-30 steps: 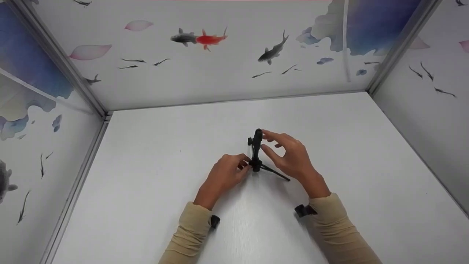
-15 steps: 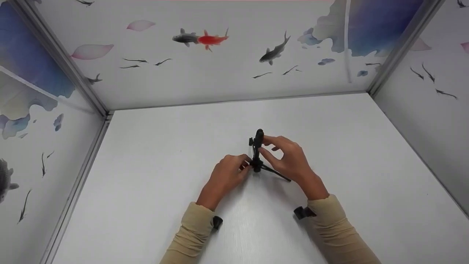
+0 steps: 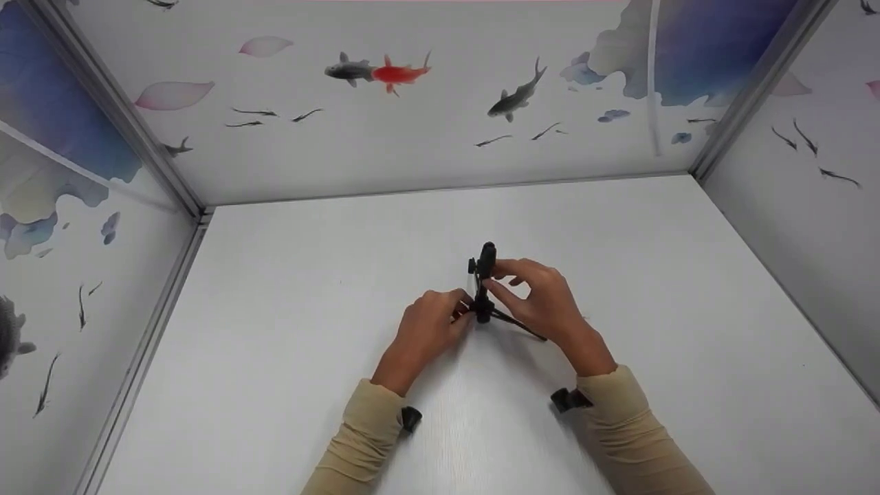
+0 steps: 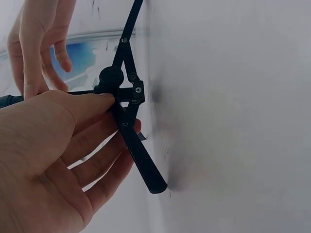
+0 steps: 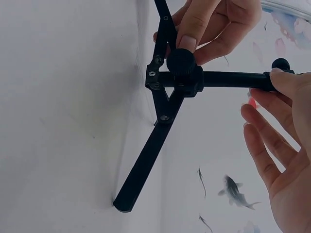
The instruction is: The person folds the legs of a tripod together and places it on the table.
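A small black tripod (image 3: pixel 484 311) stands upright on the white table with its legs spread. My left hand (image 3: pixel 427 324) grips its hub from the left, thumb beside the round knob (image 5: pixel 181 61) and fingers behind a leg (image 4: pixel 142 162). On the other side, my right hand (image 3: pixel 550 300) pinches the centre column (image 5: pixel 233 79) between thumb and fingers, just below the tripod's upper part (image 3: pixel 487 256). In the right wrist view, a smaller knob (image 5: pixel 280 63) sits by the right thumb. The column's top end lies outside both wrist views.
The white tabletop (image 3: pixel 295 275) surrounds the tripod. Panels printed with fish and petals enclose the back (image 3: pixel 426 137), left and right sides, joined by metal corner posts (image 3: pixel 756 89). A small black device (image 3: pixel 569 399) is strapped at the right wrist, another (image 3: pixel 410 419) at the left.
My right thumb has closed onto the column, and the right fingers have slid slightly down it. My left hand keeps its hold on the hub, and the tripod stays in place.
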